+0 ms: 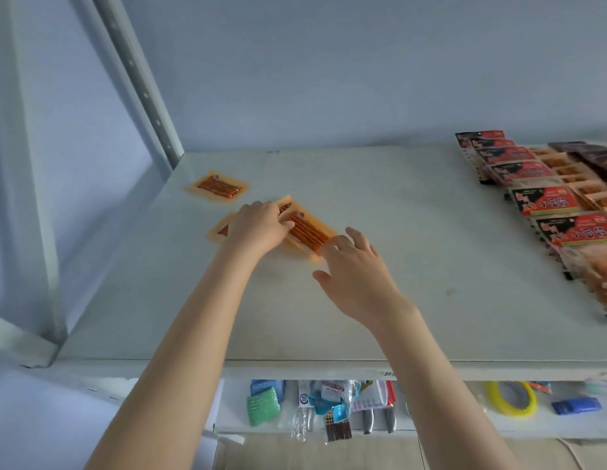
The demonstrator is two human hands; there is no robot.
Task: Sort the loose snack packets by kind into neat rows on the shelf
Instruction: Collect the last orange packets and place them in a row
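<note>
Head view, both bare arms extended over the pale grey shelf (397,283). Three orange stick-snack packets are noted at the shelf's left end. One orange packet (216,187) lies alone, flat, near the back left corner, well apart from both hands. A second orange packet (221,229) is mostly covered by the left hand (258,227); only its corners are seen. A third orange packet (307,232) lies tilted between the two hands, its left end overlapping the covered one. The left hand is laid palm down, fingers held together and pressed on top of the packets, fingertips reaching the left end of the third packet; the thumb is hidden. The right hand (354,271) is spread, thumb held out to the side, with fingertips (330,247) touching the near right end of the third packet; nothing is pinched. At the shelf's right end sorted rows are recorded: a row of red packets (546,202) overlapping front to back, a row of orange-tan packets (566,171) just beside it, and dark brown packets (593,156) beyond, partly cut off by the frame edge. A perforated metal upright (142,86) stands at the back left. On the lower shelf (431,425) a green packet (263,405) and a yellow ring (512,398) are seen.
</note>
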